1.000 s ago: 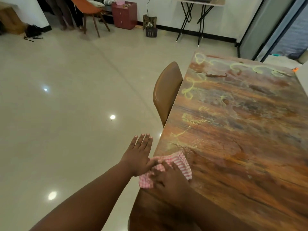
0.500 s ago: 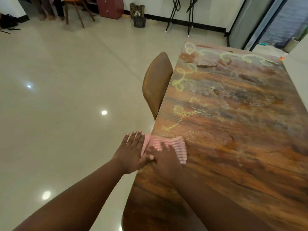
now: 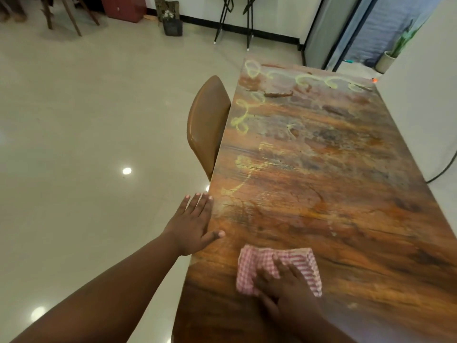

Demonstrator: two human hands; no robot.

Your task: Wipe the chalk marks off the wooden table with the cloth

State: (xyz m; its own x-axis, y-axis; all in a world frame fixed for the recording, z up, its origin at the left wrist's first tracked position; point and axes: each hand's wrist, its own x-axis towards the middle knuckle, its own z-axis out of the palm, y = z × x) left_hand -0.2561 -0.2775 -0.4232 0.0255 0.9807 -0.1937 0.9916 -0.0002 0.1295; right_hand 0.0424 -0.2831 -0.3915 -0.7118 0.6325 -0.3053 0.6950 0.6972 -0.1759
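A wooden table (image 3: 346, 194) runs from the near edge toward the far right. Yellow-green chalk marks (image 3: 241, 117) loop along its left side and far end, and fainter smears lie mid-table. A pink-and-white checked cloth (image 3: 262, 263) lies flat on the near part of the table. My right hand (image 3: 284, 290) presses down on the cloth, fingers spread over it. My left hand (image 3: 195, 226) is flat and open at the table's left edge, thumb resting on the wood, apart from the cloth.
A brown chair (image 3: 207, 125) is tucked against the table's left side. Glossy tiled floor (image 3: 86, 144) spreads to the left. A white wall panel (image 3: 420, 107) stands by the table's right edge. Folding table legs (image 3: 232, 18) and a small dark planter (image 3: 172, 27) stand by the far wall.
My right hand has slid the cloth from the table's left edge to the right and nearer, away from my left hand. The left hand stays at the edge. The camera tilted downward.
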